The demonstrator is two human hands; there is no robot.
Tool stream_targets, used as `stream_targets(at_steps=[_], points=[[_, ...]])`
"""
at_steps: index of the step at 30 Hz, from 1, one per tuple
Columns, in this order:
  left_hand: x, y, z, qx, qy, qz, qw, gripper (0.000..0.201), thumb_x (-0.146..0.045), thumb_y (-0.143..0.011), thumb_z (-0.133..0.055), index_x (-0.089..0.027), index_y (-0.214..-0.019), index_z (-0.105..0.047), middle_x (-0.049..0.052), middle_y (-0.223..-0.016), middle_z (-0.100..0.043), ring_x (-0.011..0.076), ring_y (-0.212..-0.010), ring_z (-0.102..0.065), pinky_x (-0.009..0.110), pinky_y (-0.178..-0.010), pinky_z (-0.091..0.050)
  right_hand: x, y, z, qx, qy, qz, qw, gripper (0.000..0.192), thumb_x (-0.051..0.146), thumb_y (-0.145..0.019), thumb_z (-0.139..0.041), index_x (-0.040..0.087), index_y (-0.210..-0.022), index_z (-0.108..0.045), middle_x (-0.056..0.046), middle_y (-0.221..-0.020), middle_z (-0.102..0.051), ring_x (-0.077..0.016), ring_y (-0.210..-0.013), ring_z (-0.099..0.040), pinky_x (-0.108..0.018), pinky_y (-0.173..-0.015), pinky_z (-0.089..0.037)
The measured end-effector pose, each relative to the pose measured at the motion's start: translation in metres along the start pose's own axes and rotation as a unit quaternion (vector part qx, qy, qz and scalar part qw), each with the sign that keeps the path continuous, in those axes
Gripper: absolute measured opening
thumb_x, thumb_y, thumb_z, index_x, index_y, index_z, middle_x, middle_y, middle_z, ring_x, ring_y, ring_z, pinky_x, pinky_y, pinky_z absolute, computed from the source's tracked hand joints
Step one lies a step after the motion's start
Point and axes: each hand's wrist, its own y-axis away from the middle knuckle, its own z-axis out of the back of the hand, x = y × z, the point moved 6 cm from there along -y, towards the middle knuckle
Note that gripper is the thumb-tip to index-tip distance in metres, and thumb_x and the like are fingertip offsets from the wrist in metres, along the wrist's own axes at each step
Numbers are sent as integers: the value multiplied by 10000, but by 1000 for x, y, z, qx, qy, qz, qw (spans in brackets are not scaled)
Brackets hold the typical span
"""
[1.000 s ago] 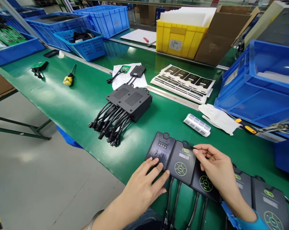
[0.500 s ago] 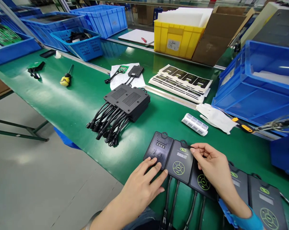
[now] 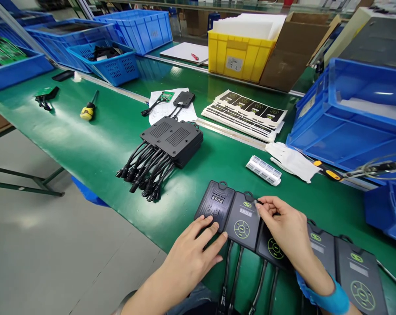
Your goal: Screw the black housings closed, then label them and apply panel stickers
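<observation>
The right hand's (image 3: pixel 281 225) grip has thumb and forefinger pressed together at the far right corner of the labelled unit (image 3: pixel 242 229); what, if anything, is between them cannot be told. The left hand (image 3: pixel 198 249) has its fingers spread over the near end of the bare unit (image 3: pixel 214 201), just left of the labelled unit, its forefinger by that unit's near left corner. A third unit (image 3: pixel 273 249), partly hidden by the right hand, lies just to the labelled unit's right on the bench (image 3: pixel 181 210). A sideways pull at the corner could shift the labelled unit, since neither hand clearly pins it; a snag on the cables (image 3: pixel 226 271) running from its near edge could drag it too. Fingertips could smudge its face. Beyond it lie a sticker roll (image 3: pixel 263 170) and, farther, label sheets (image 3: pixel 244 116).
</observation>
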Motion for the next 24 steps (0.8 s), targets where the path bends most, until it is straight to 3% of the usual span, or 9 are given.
stream_targets(at_steps=[2,5,8,10,13,15,17,21,24], points=[[0,0,0,2,-3,1,1000,337,-219,-891,-642,-137,-1217,-627,119,-1154,-684,330,-1125,-628,520,-923,-585,3,-1,1,-2,33,40,999,199,384,-834,-599,200,-842,-675,33,-625,-612,-102,-544,-569,-225,-532,-441],[0,-1,0,7,-10,-4,1000,361,-232,-873,-672,-143,-1220,-624,121,-1164,-681,332,-1127,-627,518,-922,-584,5,-2,7,-28,107,85,990,281,360,-856,-604,162,-1052,-643,26,-662,-624,-120,-528,-565,-248,-486,-442],[0,-2,-1,17,-19,-9,1000,396,-245,-850,-704,-147,-1225,-621,123,-1175,-676,334,-1123,-627,514,-923,-581,19,8,14,-53,188,178,964,307,307,-908,-541,134,-1152,-612,-42,-826,-678,-182,-707,-635,-298,-561,-511],[0,-2,-2,23,-28,-9,999,422,-246,-829,-728,-151,-1226,-621,119,-1169,-676,333,-1109,-630,505,-917,-582,33,27,9,-22,200,271,941,254,219,-938,-466,151,-1097,-652,-76,-978,-703,-209,-879,-656,-328,-699,-561],[-1,-3,-1,27,-41,-12,999,430,-244,-800,-760,-155,-1203,-637,107,-1124,-686,328,-1091,-632,478,-902,-583,51,66,-1,14,206,375,904,389,81,-926,-340,152,-1103,-679,-75,-1147,-709,-222,-992,-668,-367,-821,-576],[-2,-7,3,42,-48,-10,998,426,-246,-786,-776,-161,-1184,-649,94,-1086,-690,321,-1075,-635,457,-889,-581,60,90,-4,-2,208,419,884,451,53,-912,-285,119,-1127,-676,-92,-1195,-700,-246,-1047,-674,-396,-846,-582],[-2,-16,8,85,-50,-8,995,384,-269,-785,-779,-179,-1142,-671,71,-1012,-693,297,-987,-657,418,-812,-592,66,106,0,-26,166,463,870,447,77,-930,-272,133,-1070,-693,-78,-1123,-730,-228,-1015,-696,-382,-862,-585],[15,-65,12,215,-37,13,976,135,-313,-863,-698,-197,-931,-715,32,-812,-672,230,-761,-665,327,-666,-546,64,103,25,-21,82,494,865,372,72,-926,-359,214,-998,-696,18,-965,-764,-123,-883,-723,-241,-869,-571],[49,-137,10,191,-14,55,980,123,-277,-899,-643,-180,-891,-720,71,-877,-682,254,-866,-672,329,-735,-522,54,88,49,-65,89,453,885,337,66,-905,-416,201,-1075,-674,-15,-1014,-754,-145,-902,-725,-227,-797,-588]])
